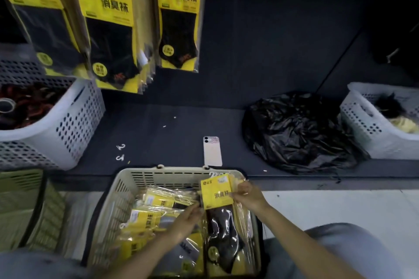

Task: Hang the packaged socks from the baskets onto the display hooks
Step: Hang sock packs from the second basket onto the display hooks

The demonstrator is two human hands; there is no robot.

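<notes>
Held sock pack (217, 196): yellow card uppermost, black sock below; raised over right side of beige basket (163, 175).
Right hand (248, 195): fingers curled, pinching card's right edge.
Left hand (186, 219): fingertips closed on card's lower left corner, apparently pinching; blurred.
Loose sock packs (154, 210): piled flat, left and centre of beige basket.
Hung sock packs (108, 20): three rows above shelf's left end.
Phone (212, 152): face down at shelf's front edge, just behind beige basket.
Black bag (299, 133): crumpled, towards shelf's right end, beside right white basket (367, 136).
Left white basket (74, 120): shelf's left end.
</notes>
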